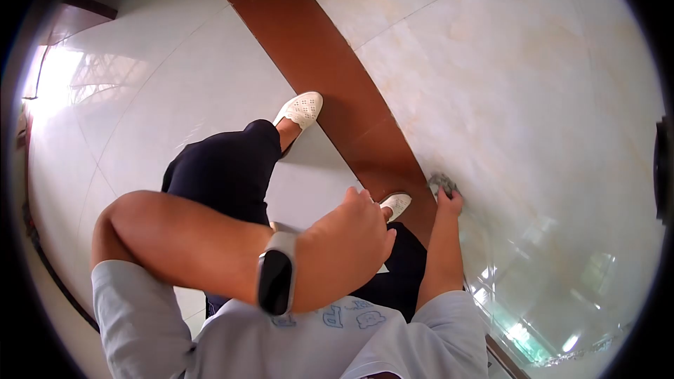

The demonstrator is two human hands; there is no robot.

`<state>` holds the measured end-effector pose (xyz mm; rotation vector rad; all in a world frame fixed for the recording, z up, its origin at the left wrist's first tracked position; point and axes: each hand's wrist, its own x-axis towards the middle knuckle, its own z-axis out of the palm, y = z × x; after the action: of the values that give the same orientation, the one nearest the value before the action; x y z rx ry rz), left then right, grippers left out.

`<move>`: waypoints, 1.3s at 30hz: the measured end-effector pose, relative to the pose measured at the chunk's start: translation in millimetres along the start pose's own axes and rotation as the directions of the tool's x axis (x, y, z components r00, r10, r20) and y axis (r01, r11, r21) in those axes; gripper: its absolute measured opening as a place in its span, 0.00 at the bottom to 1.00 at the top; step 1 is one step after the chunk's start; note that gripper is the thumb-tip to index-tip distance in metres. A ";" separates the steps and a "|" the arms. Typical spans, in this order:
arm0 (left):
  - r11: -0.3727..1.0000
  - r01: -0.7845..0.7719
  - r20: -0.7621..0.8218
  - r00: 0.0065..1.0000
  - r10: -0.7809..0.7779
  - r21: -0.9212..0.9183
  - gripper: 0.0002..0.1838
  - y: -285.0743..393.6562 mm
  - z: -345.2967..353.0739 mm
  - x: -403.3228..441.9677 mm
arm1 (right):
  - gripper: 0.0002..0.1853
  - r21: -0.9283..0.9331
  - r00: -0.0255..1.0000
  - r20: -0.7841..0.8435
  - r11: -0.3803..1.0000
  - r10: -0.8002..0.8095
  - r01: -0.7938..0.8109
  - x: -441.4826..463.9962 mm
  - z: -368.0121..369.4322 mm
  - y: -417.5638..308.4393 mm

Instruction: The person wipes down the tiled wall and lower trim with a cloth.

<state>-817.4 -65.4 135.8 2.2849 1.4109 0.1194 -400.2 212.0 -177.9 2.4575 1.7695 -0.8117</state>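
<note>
My right hand (pixel 451 202) is closed on a small grey crumpled wad (pixel 442 182), and the arm is stretched forward. Whether the wad is cloth or scouring wool is too small to tell. It is pressed against the pale marbled tile surface (pixel 519 98), right by the edge of a reddish-brown strip (pixel 316 42). In front of my body, my left hand (pixel 344 249) hangs loosely near my knee with a smartwatch (pixel 275 277) on its wrist. Its thumb stands apart and nothing shows in it; the bent fingers are partly hidden.
My white perforated shoes, one farther forward (pixel 302 109) and one nearer the right hand (pixel 397 203), are at the brown strip. Glossy light floor tiles (pixel 175 77) lie to the left. A dark cable (pixel 60 281) runs along the left edge, and a dark object (pixel 661 168) is at the far right.
</note>
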 end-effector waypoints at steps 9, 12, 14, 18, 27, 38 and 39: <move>0.995 0.052 0.024 0.998 -0.054 0.086 0.10 22.9 25.7 50.5 | 0.26 0.660 0.702 0.640 -0.245 -0.312 -0.710 -93.4 -43.9 -285.5; 0.995 0.043 -0.013 0.999 -0.042 0.086 0.10 24.4 26.9 56.9 | 0.29 0.296 0.456 0.619 -0.348 -0.639 -0.890 -153.3 -111.4 -350.5; 0.999 0.001 0.008 1.000 -0.002 0.054 0.10 20.0 19.6 56.8 | 0.29 0.195 0.421 0.586 -0.384 -0.692 -0.902 -193.1 -144.7 -375.3; 1.000 -0.008 0.171 0.985 0.007 0.002 0.10 13.8 5.7 63.3 | 0.29 0.218 0.423 0.565 -0.366 -0.708 -0.905 -186.9 -148.9 -368.8; 0.999 -0.035 0.176 0.984 0.034 0.004 0.09 7.5 7.9 62.7 | 0.09 0.294 0.784 -0.185 0.728 -0.592 0.619 -76.9 -12.6 -122.2; 0.997 -0.067 0.081 0.995 0.066 0.022 0.07 16.6 27.7 60.4 | 0.12 0.569 0.920 0.147 0.792 -0.364 0.222 -163.6 -111.0 -75.3; 0.996 -0.087 0.116 0.990 0.085 0.009 0.07 15.8 26.8 61.1 | 0.13 0.572 0.898 -0.049 0.725 -0.437 0.383 -175.8 -127.3 -86.7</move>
<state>-767.3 -27.2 108.7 2.3246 1.2590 0.0036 -466.0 126.0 29.2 2.2523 2.3582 -1.6898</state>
